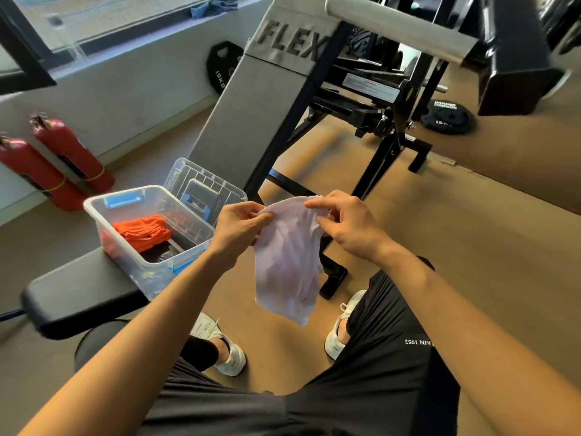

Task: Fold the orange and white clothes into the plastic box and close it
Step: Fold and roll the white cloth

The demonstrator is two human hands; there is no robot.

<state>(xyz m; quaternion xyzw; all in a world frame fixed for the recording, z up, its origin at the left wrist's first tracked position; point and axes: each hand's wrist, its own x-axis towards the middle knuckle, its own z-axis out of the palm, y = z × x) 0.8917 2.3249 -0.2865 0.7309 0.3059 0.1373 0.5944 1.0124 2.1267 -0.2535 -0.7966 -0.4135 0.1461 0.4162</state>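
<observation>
Gym surface [78, 291] carries open box [94, 204], orange cloth [141, 234] inside, left of the hands; left hand [239, 225], nearer the box, and right hand [349, 221] each pinch white cloth [289, 265] by its top edge, long axis hanging down, not yet folded.

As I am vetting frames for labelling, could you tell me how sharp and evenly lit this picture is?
Head view: the left hand, right hand and white cloth are sharp; the bar and extinguishers are smeared by motion; the wide lens bends the edges; soft daylight, no harsh glare on the box.
</observation>
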